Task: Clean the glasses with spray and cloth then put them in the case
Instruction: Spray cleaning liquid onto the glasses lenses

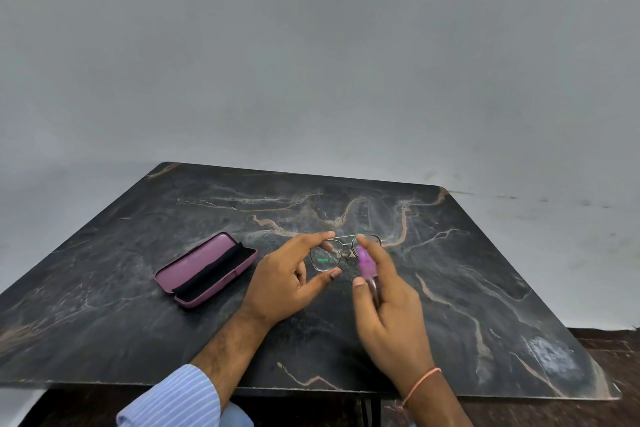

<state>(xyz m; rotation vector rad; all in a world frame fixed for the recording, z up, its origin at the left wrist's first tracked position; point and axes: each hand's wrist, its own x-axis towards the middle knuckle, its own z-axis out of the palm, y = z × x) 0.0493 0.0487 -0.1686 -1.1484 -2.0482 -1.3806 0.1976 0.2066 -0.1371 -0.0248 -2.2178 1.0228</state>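
- Right hand (pixel 388 291): grip wrapped round the spray bottle (pixel 366 263), index finger on top of the purple head. Bottle's long axis tilts up and away from the wrist; nozzle appears to face the lenses, can't confirm exactly.
- Left hand (pixel 287 274): grip pinches the glasses (pixel 341 251) by the left lens rim, thumb under, fingers over the top bar.
- Glasses are held off the tabletop (pixel 485 270), just beyond and left of the right grip, nearly touching the bottle head. Frame's long axis runs left-right, lenses upright. Temples: can't tell whether folded.
- Progress: spraying stage, early. No droplets readable on the lenses.
- Left to do: wipe, stow, likely close.
- Case (pixel 207 269): well left of the left grip, open, lid back, long axis diagonal near-left to far-right. Black fabric along the hinge, probably the cloth (pixel 211 269).
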